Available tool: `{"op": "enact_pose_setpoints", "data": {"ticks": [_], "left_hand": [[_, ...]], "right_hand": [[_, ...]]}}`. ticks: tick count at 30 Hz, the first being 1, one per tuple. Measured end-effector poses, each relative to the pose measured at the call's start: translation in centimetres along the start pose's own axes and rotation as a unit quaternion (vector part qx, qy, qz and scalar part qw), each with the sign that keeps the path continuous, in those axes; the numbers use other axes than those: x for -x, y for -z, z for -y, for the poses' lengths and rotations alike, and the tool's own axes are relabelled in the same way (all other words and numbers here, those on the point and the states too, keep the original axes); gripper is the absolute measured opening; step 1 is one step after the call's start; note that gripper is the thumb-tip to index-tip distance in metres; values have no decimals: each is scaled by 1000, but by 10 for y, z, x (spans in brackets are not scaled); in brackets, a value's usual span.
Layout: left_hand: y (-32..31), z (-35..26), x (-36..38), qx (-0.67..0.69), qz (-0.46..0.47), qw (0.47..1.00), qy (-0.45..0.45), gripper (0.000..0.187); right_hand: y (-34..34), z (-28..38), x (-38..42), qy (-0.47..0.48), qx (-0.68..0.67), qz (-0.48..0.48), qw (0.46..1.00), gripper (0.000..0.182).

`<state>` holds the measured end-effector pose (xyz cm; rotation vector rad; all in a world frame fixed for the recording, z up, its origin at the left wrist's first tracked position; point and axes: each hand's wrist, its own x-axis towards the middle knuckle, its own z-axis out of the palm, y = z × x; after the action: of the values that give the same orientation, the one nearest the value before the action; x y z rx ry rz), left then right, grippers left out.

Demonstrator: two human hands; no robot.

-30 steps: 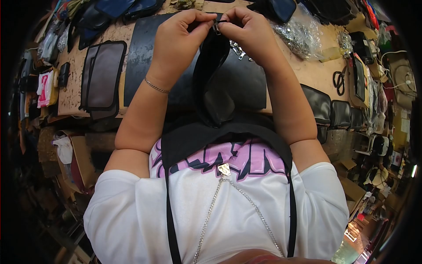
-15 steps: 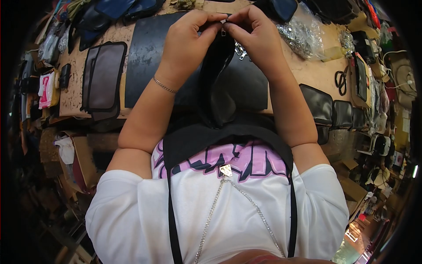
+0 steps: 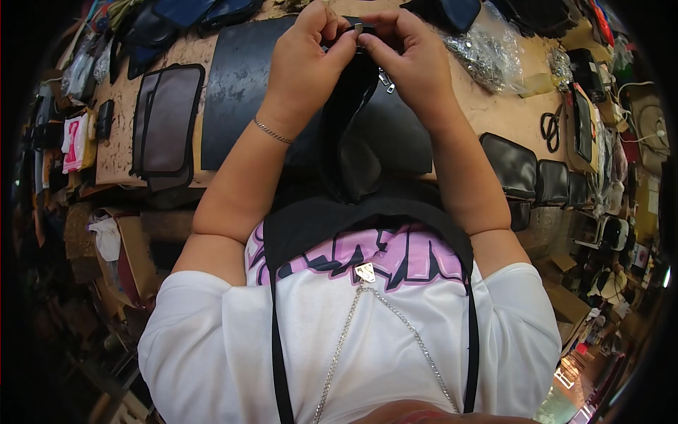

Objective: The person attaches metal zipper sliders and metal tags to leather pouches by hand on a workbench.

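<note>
From my remote view, 2 brown panels (image 3: 168,116) with black edging lie at the left of the table (image 3: 113,157). My left hand (image 3: 311,60) pinches a small metal piece (image 3: 359,29) at its fingertips, above the black mat (image 3: 236,92). The black strip (image 3: 346,116) hangs below both hands. My right hand (image 3: 409,60) grips narrowly at the strip's top end. Scissors (image 3: 550,129) lie farther right.
</note>
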<state>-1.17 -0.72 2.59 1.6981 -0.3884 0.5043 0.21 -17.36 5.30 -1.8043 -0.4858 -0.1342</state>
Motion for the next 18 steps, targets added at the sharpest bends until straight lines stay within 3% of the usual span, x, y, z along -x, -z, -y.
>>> {"op": "enact_pose_setpoints", "data": {"ticks": [6,15,18], "left_hand": [[2,-15,0,-94,14,995,6,24],[2,-11,0,-1,17,1000,15,20],[0,-31,-2,-20,-10,998,66,23]], "right_hand": [[2,-5,2,-1,-10,21,1000,23],[3,-5,3,8,-9,15,1000,20],[3,0,2,33,0,16,999,20]]}}
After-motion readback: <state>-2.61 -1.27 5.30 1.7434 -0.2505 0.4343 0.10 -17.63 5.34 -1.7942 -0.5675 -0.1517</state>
